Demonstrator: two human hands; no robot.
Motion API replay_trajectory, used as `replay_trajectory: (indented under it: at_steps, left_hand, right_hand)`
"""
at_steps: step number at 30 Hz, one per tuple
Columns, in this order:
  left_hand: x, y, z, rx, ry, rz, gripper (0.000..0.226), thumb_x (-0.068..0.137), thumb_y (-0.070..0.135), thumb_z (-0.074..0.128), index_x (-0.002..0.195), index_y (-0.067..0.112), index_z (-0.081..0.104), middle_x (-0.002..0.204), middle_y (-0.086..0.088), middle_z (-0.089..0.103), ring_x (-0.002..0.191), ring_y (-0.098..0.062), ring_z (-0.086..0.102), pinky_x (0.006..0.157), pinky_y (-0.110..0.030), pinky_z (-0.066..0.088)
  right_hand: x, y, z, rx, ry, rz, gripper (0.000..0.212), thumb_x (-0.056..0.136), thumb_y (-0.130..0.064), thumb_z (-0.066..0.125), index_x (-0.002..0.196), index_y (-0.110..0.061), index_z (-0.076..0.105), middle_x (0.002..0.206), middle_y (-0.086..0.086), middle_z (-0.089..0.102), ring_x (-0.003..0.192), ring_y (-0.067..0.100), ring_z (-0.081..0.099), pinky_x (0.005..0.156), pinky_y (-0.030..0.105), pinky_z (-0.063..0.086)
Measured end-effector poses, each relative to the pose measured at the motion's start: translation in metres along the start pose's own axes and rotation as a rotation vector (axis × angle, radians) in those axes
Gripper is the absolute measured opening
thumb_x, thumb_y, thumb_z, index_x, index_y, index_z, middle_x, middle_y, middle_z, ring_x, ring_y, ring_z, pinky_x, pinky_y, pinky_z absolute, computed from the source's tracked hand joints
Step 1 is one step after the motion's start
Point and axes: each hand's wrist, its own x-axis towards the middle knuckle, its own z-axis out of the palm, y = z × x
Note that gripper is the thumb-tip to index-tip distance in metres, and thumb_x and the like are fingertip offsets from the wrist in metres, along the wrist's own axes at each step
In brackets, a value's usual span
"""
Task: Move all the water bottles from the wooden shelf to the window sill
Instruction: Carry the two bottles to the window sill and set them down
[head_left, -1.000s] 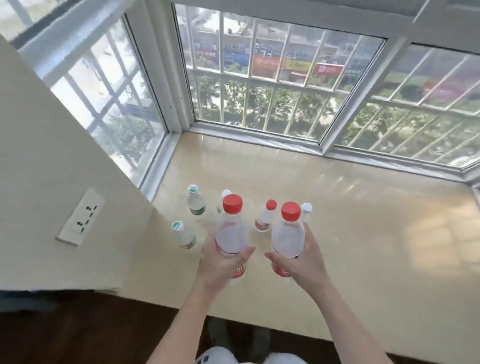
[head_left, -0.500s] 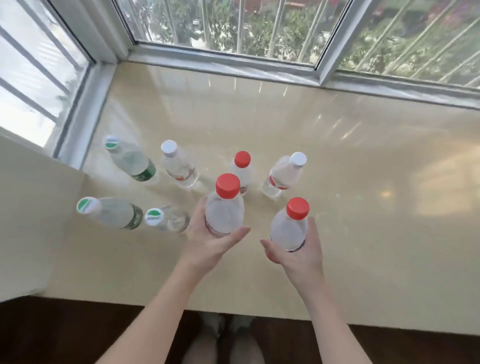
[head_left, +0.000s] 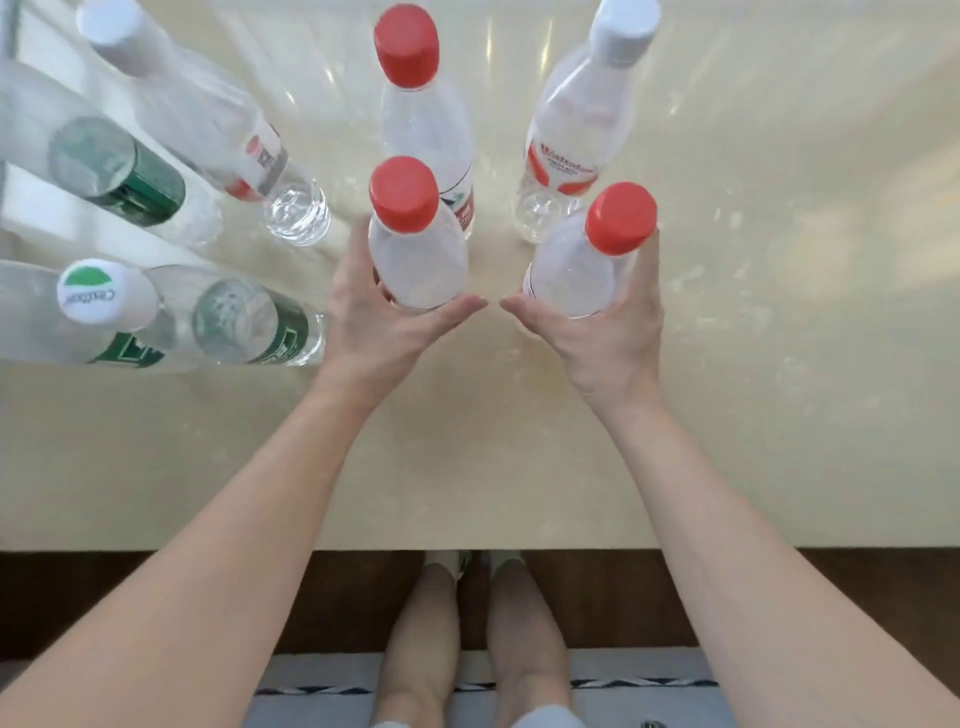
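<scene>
I look straight down on the cream window sill (head_left: 779, 364). My left hand (head_left: 379, 332) is wrapped around a clear red-capped water bottle (head_left: 415, 244), held upright. My right hand (head_left: 602, 338) grips a second red-capped water bottle (head_left: 582, 265) beside it. Whether their bases touch the sill is hidden by my hands. Behind them stand another red-capped bottle (head_left: 421, 104) and a white-capped bottle with a red label (head_left: 576, 130). To the left stand a white-capped bottle (head_left: 208, 119) and green-labelled bottles (head_left: 119, 166) (head_left: 109, 312) (head_left: 249, 317).
The sill's front edge (head_left: 467, 543) runs across below my forearms, with dark wood floor (head_left: 597, 597) and a light rug (head_left: 649, 686) beneath. My legs (head_left: 467, 649) stand close against the sill. Bare sill surface stretches to the right of the bottles.
The view has dropped and closed in on the sill, so the window is out of frame. Both hands have lowered their bottles beside the standing group.
</scene>
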Motion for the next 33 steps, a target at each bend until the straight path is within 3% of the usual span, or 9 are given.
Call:
replay_trajectory:
  at_steps: [2, 5, 9, 12, 14, 18, 23, 27, 33]
  left_hand:
    - [0.0, -0.006, 0.002, 0.007, 0.003, 0.001, 0.079, 0.06, 0.039, 0.093, 0.12, 0.003, 0.055, 0.11, -0.01, 0.069, 0.106, -0.02, 0.066, 0.087, -0.031, 0.055]
    - [0.0, -0.01, 0.003, 0.001, 0.042, -0.006, 0.081, 0.059, 0.032, 0.093, 0.124, 0.005, 0.052, 0.115, -0.008, 0.066, 0.109, -0.014, 0.063, 0.084, -0.017, 0.051]
    - [0.007, -0.027, -0.003, 0.055, -0.05, -0.019, 0.085, 0.056, 0.046, 0.093, 0.119, 0.003, 0.055, 0.109, -0.01, 0.069, 0.107, -0.027, 0.065, 0.09, -0.043, 0.054]
    - [0.003, -0.031, -0.007, 0.118, -0.081, -0.04, 0.085, 0.054, 0.048, 0.091, 0.123, 0.012, 0.057, 0.111, 0.01, 0.068, 0.111, -0.007, 0.062, 0.093, -0.027, 0.051]
    - [-0.002, -0.038, -0.009, 0.131, -0.115, -0.06, 0.083, 0.054, 0.043, 0.09, 0.125, 0.017, 0.056, 0.112, 0.02, 0.064, 0.111, 0.002, 0.059, 0.093, -0.019, 0.048]
    - [-0.005, -0.052, -0.009, 0.138, -0.176, -0.114, 0.079, 0.054, 0.041, 0.085, 0.122, 0.01, 0.06, 0.116, 0.002, 0.067, 0.108, -0.006, 0.063, 0.094, -0.023, 0.051]
    - [-0.008, -0.053, -0.006, 0.181, -0.205, -0.101, 0.078, 0.052, 0.048, 0.077, 0.119, 0.01, 0.062, 0.113, 0.002, 0.066, 0.095, 0.002, 0.062, 0.082, -0.007, 0.046]
    - [-0.003, -0.055, -0.006, 0.235, -0.196, -0.076, 0.081, 0.05, 0.052, 0.077, 0.118, 0.011, 0.061, 0.111, 0.002, 0.065, 0.098, -0.006, 0.062, 0.086, -0.017, 0.051]
    - [0.002, -0.058, -0.005, 0.269, -0.196, -0.033, 0.067, 0.063, 0.022, 0.088, 0.121, 0.019, 0.055, 0.109, 0.01, 0.058, 0.102, -0.006, 0.056, 0.08, -0.007, 0.043]
  right_hand:
    - [-0.002, 0.001, 0.001, 0.007, 0.012, -0.017, 0.082, 0.059, -0.038, 0.096, 0.118, -0.041, 0.04, 0.113, -0.027, 0.056, 0.106, -0.014, 0.052, 0.09, 0.007, 0.038]
    - [-0.003, 0.007, 0.005, 0.019, 0.016, -0.029, 0.084, 0.058, -0.036, 0.096, 0.122, -0.032, 0.041, 0.113, -0.027, 0.056, 0.106, -0.012, 0.053, 0.09, 0.009, 0.04]
    - [-0.002, 0.02, 0.002, -0.002, -0.077, -0.001, 0.09, 0.059, -0.025, 0.096, 0.133, -0.019, 0.045, 0.118, -0.012, 0.063, 0.11, 0.007, 0.061, 0.093, 0.024, 0.051]
    - [0.002, 0.032, -0.008, 0.004, -0.186, 0.026, 0.095, 0.062, -0.009, 0.093, 0.142, -0.018, 0.041, 0.124, -0.014, 0.061, 0.116, 0.001, 0.059, 0.098, 0.019, 0.048]
    - [0.003, 0.04, -0.013, -0.002, -0.247, 0.045, 0.097, 0.064, -0.009, 0.092, 0.144, -0.022, 0.039, 0.13, -0.015, 0.059, 0.122, 0.003, 0.056, 0.103, 0.027, 0.047]
    - [0.007, 0.048, -0.017, -0.061, -0.314, 0.08, 0.087, 0.064, -0.016, 0.091, 0.134, -0.034, 0.043, 0.125, -0.023, 0.058, 0.123, 0.002, 0.054, 0.103, 0.032, 0.048]
    - [0.011, 0.047, -0.013, -0.116, -0.341, 0.127, 0.079, 0.064, -0.015, 0.092, 0.13, -0.031, 0.051, 0.111, -0.03, 0.059, 0.11, -0.002, 0.057, 0.093, 0.015, 0.048]
    - [0.011, 0.05, -0.008, -0.2, -0.287, 0.133, 0.067, 0.064, -0.019, 0.092, 0.124, -0.022, 0.06, 0.113, -0.011, 0.066, 0.106, 0.012, 0.062, 0.096, 0.034, 0.051]
    - [0.007, 0.055, -0.01, -0.231, -0.209, 0.154, 0.062, 0.066, -0.02, 0.09, 0.121, -0.02, 0.061, 0.115, -0.005, 0.067, 0.103, 0.014, 0.064, 0.088, 0.026, 0.05]
